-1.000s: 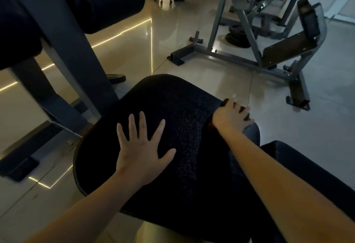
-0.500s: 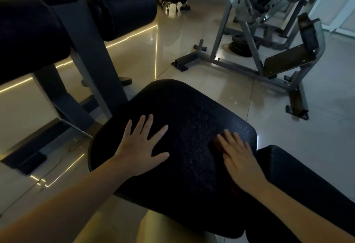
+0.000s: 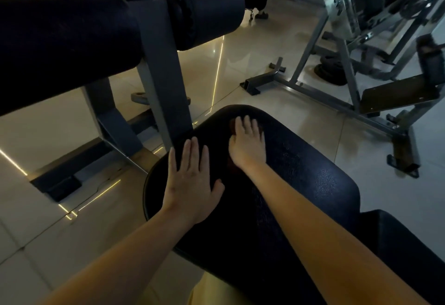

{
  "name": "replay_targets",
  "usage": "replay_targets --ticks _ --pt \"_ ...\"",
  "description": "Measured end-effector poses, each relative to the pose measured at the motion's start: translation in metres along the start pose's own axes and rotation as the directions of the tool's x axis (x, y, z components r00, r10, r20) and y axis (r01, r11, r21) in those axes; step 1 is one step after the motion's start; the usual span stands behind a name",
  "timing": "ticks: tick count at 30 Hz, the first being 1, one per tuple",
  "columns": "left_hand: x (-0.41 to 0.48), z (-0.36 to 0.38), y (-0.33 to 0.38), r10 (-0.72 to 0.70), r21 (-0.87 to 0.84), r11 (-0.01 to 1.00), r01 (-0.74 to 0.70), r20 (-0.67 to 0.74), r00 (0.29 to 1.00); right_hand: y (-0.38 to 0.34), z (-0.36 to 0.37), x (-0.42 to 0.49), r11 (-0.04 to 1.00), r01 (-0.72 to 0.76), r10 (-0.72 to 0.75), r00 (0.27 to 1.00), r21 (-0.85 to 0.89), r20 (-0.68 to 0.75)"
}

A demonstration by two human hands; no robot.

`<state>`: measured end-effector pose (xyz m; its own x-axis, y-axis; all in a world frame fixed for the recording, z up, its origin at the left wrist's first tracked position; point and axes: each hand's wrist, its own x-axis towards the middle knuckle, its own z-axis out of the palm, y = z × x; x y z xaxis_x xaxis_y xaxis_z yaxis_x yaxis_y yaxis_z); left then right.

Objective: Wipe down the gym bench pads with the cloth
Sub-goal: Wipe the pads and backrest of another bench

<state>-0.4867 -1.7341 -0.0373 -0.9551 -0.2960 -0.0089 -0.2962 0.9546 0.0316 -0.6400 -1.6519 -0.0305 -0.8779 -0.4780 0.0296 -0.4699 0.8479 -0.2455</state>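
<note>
Cloth (image 3: 232, 125) lies under right hand (image 3: 248, 146) on seat pad (image 3: 313, 174), left hand (image 3: 190, 184) flat beside.

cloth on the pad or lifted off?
On it: right hand presses the cloth flat on the seat pad; red edges show around it.

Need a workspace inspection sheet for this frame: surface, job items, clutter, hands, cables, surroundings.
Surface: black seat pad, with a sheen on its right part; a second pad adjoins it at lower right.
Job's things: reddish cloth on the seat pad, mostly hidden under the right hand.
Clutter: nothing seen on the pads.
Hands: left hand flat near the seat pad's left edge; right hand presses the cloth, fingers fairly straight.
Cables: nothing seen.
Surroundings: roller pads on a grey frame at left; machine and weight plates on the tiled floor.
</note>
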Motion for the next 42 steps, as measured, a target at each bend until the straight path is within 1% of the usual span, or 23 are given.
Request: replay_targets --ticks 1,3,4,5,6,8,10,12,14,15,20,23,27,30,33,38,40,42 --pt "0.0 0.0 0.0 -0.028 -0.011 1.0 0.028 0.011 1.0 0.0 0.0 -0.013 0.994 0.11 -0.11 0.993 0.0 0.029" --pt "0.0 -0.002 -0.001 -0.026 -0.005 1.0 0.027 0.03 0.999 0.013 -0.003 -0.049 0.952 0.306 -0.307 0.949 0.027 0.068" --pt "0.0 -0.002 -0.001 -0.02 0.001 1.0 0.02 0.034 0.999 0.025 -0.005 -0.069 0.931 0.363 -0.364 0.927 0.03 0.092" --pt "0.0 -0.002 -0.001 -0.015 0.009 1.0 0.015 0.037 0.999 0.039 -0.008 -0.086 0.923 0.384 -0.384 0.916 0.017 0.119" --pt "0.0 -0.002 -0.001 -0.011 0.011 1.0 0.01 0.039 0.999 0.055 -0.01 -0.096 0.927 0.376 -0.37 0.918 -0.011 0.143" --pt "-0.001 -0.004 0.0 -0.001 0.006 1.0 0.001 0.052 0.999 0.082 -0.016 -0.099 0.955 0.295 -0.287 0.946 -0.033 0.153" --pt "-0.001 -0.003 0.0 -0.002 0.0 1.0 0.002 0.054 0.999 0.092 -0.017 -0.087 0.981 0.191 -0.187 0.975 -0.02 0.12" --pt "-0.001 -0.003 0.0 -0.001 -0.01 1.0 0.001 0.045 0.999 0.09 -0.014 -0.071 0.995 0.082 -0.079 0.995 -0.048 0.061" --pt "-0.001 -0.002 0.0 0.015 -0.012 1.0 -0.014 0.042 0.999 0.088 -0.012 -0.061 0.998 -0.013 0.014 1.0 -0.065 0.024" --pt "-0.002 0.0 -0.001 0.022 -0.013 1.0 -0.022 0.038 0.999 0.088 -0.011 -0.058 0.997 -0.037 0.038 0.999 -0.061 0.017" --pt "-0.001 0.008 -0.006 0.078 -0.046 0.996 -0.078 -0.003 0.997 0.087 -0.01 -0.061 0.998 -0.057 0.057 0.998 -0.015 -0.004" --pt "-0.001 0.008 -0.007 0.13 -0.069 0.989 -0.129 0.007 0.992 0.085 -0.009 -0.061 0.997 -0.069 0.069 0.997 -0.022 -0.019" --pt "0.0 0.009 -0.008 0.181 -0.064 0.981 -0.182 -0.014 0.983 0.081 -0.007 -0.064 0.996 -0.082 0.081 0.996 -0.03 -0.04" --pt "-0.001 0.01 -0.007 0.175 -0.052 0.983 -0.176 -0.03 0.984 0.077 -0.009 -0.066 0.995 -0.103 0.103 0.994 0.003 -0.037" --pt "0.0 0.012 -0.008 0.15 -0.033 0.988 -0.152 -0.052 0.987 0.076 -0.009 -0.066 0.996 -0.084 0.084 0.995 0.017 -0.046" --pt "0.002 0.01 -0.003 0.107 -0.002 0.994 -0.107 -0.03 0.994 0.076 -0.008 -0.066 0.995 -0.085 0.088 0.994 0.052 -0.062" --pt "0.003 0.009 -0.002 0.112 -0.002 0.994 -0.113 -0.05 0.992 0.069 -0.004 -0.066 0.994 -0.095 0.097 0.994 0.061 -0.044" --pt "0.0 0.007 -0.001 0.151 -0.05 0.986 -0.157 -0.105 0.983 0.057 0.004 -0.07 0.997 -0.067 0.068 0.997 0.031 -0.034"
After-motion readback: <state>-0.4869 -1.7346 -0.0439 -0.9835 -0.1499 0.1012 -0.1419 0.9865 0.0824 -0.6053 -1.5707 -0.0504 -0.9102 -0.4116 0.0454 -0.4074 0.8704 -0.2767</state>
